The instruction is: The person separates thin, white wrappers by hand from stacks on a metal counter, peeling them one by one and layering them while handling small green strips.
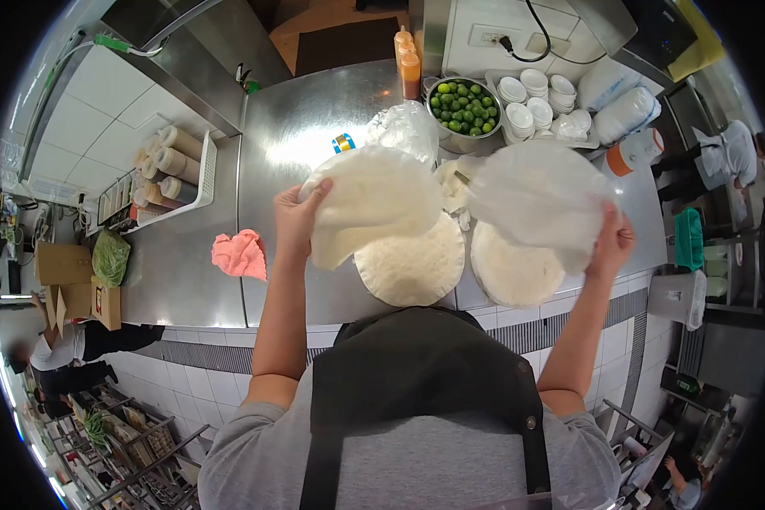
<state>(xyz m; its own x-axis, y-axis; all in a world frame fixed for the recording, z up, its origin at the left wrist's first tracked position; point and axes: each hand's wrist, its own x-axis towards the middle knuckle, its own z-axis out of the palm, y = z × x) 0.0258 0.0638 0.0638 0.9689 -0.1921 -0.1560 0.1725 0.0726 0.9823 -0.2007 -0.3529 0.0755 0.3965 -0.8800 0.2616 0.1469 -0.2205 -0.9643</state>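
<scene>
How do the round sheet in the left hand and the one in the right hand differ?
The left sheet looks cream and opaque; the right sheet looks whiter and partly translucent. The left hand grips the left sheet's left edge; the right hand, the right sheet's right edge. Both are thin and roughly round.

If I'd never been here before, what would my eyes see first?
Probably the big pale round in the left hand and the thin, see-through sheet in the right hand, both held up over the counter. Then you'd spot the bright green limes in a metal bowl beyond them, and the crumpled pink cloth off to the left.
</scene>
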